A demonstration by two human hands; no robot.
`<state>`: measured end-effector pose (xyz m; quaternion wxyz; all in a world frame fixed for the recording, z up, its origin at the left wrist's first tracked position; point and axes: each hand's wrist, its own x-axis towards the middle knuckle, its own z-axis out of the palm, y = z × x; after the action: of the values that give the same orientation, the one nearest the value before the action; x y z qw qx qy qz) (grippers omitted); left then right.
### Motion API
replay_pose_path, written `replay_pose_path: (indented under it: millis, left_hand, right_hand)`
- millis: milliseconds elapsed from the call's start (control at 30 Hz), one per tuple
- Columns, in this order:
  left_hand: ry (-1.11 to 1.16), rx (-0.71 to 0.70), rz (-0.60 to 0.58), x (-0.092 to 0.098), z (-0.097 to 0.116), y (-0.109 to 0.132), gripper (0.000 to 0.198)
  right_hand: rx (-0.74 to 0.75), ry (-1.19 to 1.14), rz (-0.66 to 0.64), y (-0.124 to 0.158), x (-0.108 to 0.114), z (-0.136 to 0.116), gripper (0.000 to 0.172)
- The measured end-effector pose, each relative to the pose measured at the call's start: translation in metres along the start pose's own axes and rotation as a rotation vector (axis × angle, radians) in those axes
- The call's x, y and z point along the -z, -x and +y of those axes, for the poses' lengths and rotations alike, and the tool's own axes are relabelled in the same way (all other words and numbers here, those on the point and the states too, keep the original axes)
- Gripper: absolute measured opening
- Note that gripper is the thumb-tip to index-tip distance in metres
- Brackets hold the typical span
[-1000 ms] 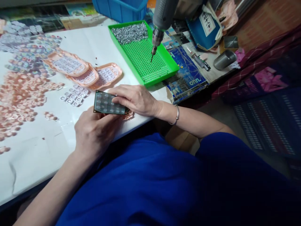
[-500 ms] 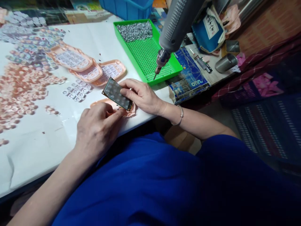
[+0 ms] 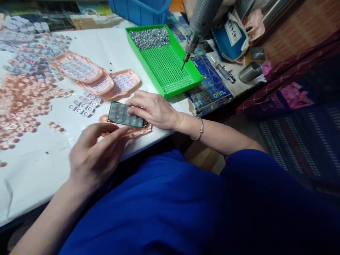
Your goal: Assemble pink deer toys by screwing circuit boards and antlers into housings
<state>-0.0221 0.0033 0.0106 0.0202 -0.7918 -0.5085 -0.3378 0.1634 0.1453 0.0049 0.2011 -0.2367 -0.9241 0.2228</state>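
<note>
My right hand grips a dark circuit board by its right end, thumb on top. Under the board lies a peach plastic shell at the table's front edge, mostly covered by the board and my hands. My left hand is at the shell's near left side, thumb and forefinger apart and their tips close to the board's lower edge; it holds nothing that I can see. Just beyond, a group of small white keys lies on the table.
Peach shells with keypads overlap behind the keys. Loose peach buttons spread at left. A green tray holds silver screws. An electric screwdriver hangs over its right side. A blue bin stands behind.
The circuit board has turned flatter and come down over the peach shell in my right hand. My left hand has drawn back to the left, its fingers parting from the board's near corner.
</note>
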Motion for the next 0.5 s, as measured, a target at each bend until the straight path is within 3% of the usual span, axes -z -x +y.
replay_pose_path:
  millis: [133,267,400,500]
  left_hand:
    - [0.008,0.157,0.050,0.012,-0.009,0.012,0.077]
    - [0.084,0.235,-0.052,0.011,-0.016,0.016,0.068]
    - [0.058,0.228,-0.002,0.007,-0.016,0.018,0.065]
    - [0.044,0.191,-0.016,0.009,-0.013,0.018,0.068]
  right_hand:
    - [0.033,0.078,-0.058,-0.002,0.002,-0.003,0.051]
    - [0.090,0.172,-0.131,-0.003,0.002,-0.010,0.044]
    - [0.142,0.175,-0.190,0.000,0.004,-0.013,0.044]
    - [0.206,0.147,-0.185,0.005,0.009,-0.012,0.054]
